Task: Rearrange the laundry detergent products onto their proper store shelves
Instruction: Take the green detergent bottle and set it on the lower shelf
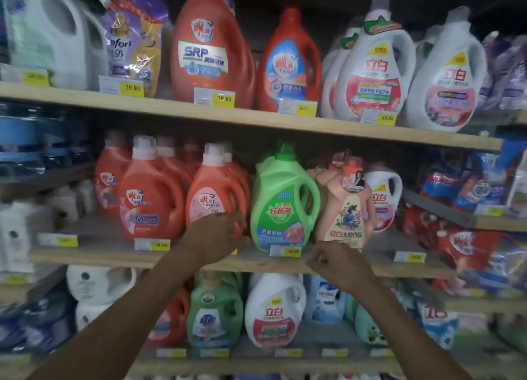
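— Wooden shelves [171, 110] fill the whole view, three tiers of them, packed with laundry detergent. What stands biggest?

— The tall red bottle [211, 46] on the top tier, left of centre. A purple pouch [134, 40] leans just to its left, and two white bottles [373, 74] with red labels stand to its right.

— And on the middle shelf [114, 255]?

— A row of orange bottles [151, 200] with white caps on the left. Then a green bottle [282, 205] near the centre, upright at the front edge with its handle to the right. A peach bottle [346, 208] stands just beside it on the right, also upright.

— Where are the hands?

— Both reach to that middle tier. The left hand [218, 235] is at the foot of the rightmost orange bottle, just left of the green one. Its fingers are curled towards the base, and I cannot tell whether they grip it or only touch.

— The right hand [338, 262]?

— It is at the shelf's front edge, right below the peach bottle. The fingers are loosely bent, with nothing seen between them.

— Anything smaller?

— A white-and-yellow price tag [285, 250] on the edge under the green bottle, between the two hands.
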